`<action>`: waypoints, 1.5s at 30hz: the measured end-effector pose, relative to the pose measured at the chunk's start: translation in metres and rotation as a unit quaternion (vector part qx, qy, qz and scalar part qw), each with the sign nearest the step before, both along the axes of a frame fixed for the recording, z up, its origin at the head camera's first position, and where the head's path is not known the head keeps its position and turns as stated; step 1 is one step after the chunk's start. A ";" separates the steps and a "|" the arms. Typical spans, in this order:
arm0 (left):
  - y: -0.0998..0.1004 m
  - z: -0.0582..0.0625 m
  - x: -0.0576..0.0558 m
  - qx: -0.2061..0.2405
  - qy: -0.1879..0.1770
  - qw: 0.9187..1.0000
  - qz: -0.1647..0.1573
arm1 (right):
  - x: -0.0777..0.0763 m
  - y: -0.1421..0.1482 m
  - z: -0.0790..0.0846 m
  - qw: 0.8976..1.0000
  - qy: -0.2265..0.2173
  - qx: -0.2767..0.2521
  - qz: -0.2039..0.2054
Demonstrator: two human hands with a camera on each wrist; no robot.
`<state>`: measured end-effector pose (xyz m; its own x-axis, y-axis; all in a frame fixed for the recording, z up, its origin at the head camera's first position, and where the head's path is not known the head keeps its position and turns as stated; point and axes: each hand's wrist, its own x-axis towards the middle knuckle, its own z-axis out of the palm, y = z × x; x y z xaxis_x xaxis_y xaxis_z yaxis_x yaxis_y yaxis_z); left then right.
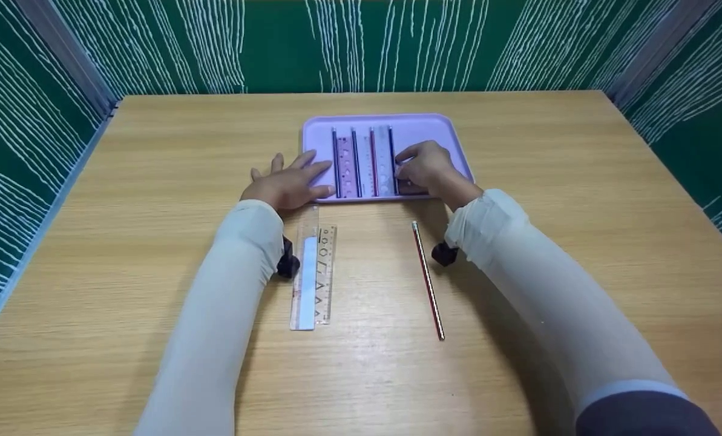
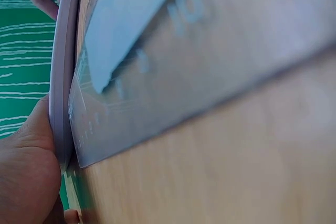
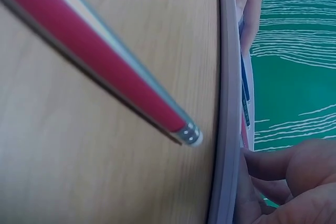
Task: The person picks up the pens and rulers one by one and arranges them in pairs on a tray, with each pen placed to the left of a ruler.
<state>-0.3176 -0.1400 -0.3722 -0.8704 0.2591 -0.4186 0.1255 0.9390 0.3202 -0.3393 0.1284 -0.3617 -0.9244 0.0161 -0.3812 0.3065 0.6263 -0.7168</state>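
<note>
A lilac tray (image 1: pixel 439 127) holds dark pencils, a red pencil (image 1: pixel 373 160) and rulers, set upright side by side in alternation. My right hand (image 1: pixel 430 166) reaches over the tray's near right part, its fingers bent and their tips at the rightmost dark pencil (image 1: pixel 391 145). In the right wrist view, that hand's thumb and fingers (image 3: pixel 294 182) show just behind the tray's near rim. My left hand (image 1: pixel 285 184) lies spread at the tray's near left corner, fingertips over the rim. A pink ruler (image 1: pixel 347 166) stands second from the left in the row.
Two clear rulers lie on the table below my left hand, one with a pale blue strip (image 1: pixel 307 284) and one with cut-out shapes (image 1: pixel 325 275). A red striped pencil (image 1: pixel 427 281) lies near my right wrist. Green walls with white streaks (image 1: pixel 282 54) border the wooden table (image 1: pixel 367 375).
</note>
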 end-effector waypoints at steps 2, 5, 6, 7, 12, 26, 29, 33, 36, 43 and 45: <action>0.001 0.000 0.000 -0.001 0.000 1.000 0.000 | 0.001 0.000 0.001 1.000 -0.001 0.006 0.003; 0.001 0.000 0.000 0.002 0.000 1.000 0.001 | 0.003 0.001 0.003 1.000 0.003 0.010 0.006; 0.001 0.000 0.000 0.003 0.000 1.000 0.001 | 0.004 0.001 0.003 1.000 0.006 0.010 0.007; 0.001 0.000 0.000 0.003 0.001 1.000 0.001 | 0.005 0.001 0.004 1.000 0.008 0.007 0.008; 0.000 0.001 0.000 0.007 0.002 1.000 0.000 | 0.011 0.000 0.008 0.999 0.041 -0.016 0.006; -0.001 -0.001 -0.002 0.007 -0.001 1.000 -0.002 | 0.044 -0.014 0.008 0.984 0.037 -0.171 0.018; -0.001 -0.001 -0.002 0.005 -0.002 1.000 -0.001 | 0.052 -0.018 0.005 0.981 0.023 -0.192 0.026; -0.001 -0.001 -0.002 0.005 0.000 1.000 -0.003 | 0.063 -0.024 0.002 0.974 0.017 -0.222 0.039; -0.002 -0.001 -0.002 0.003 0.002 1.000 -0.006 | 0.070 -0.030 0.000 0.972 0.013 -0.229 0.057; -0.002 -0.001 0.000 0.006 -0.003 1.000 -0.001 | 0.089 -0.047 -0.002 0.972 0.004 -0.207 0.108; -0.002 -0.001 0.000 0.007 -0.001 1.000 -0.001 | 0.094 -0.052 -0.003 0.972 0.003 -0.202 0.118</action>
